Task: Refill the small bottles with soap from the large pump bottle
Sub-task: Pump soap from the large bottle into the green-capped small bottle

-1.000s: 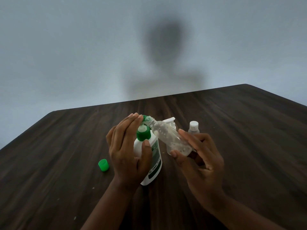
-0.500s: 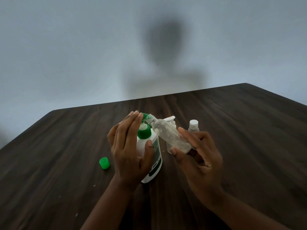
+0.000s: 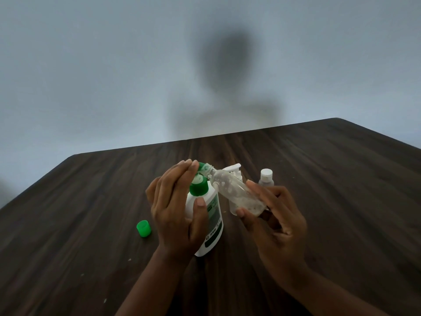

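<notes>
A large white pump bottle (image 3: 213,221) with a green collar and pump head stands mid-table. My left hand (image 3: 175,208) wraps it, thumb on its front and fingers lying over the green pump top. My right hand (image 3: 276,215) grips a small clear bottle (image 3: 234,192), tilted so its open neck meets the green nozzle. Soap residue and bubbles show inside it.
A loose green cap (image 3: 144,228) lies on the dark wooden table (image 3: 330,179) left of my left hand. Behind the held bottle stand a small bottle with a white cap (image 3: 266,178) and a white spray-topped bottle (image 3: 234,171), partly hidden. A grey wall rises behind the table's far edge.
Both hands and both bottles stay in nearly the same place. My left fingers have shifted slightly over the pump top.
</notes>
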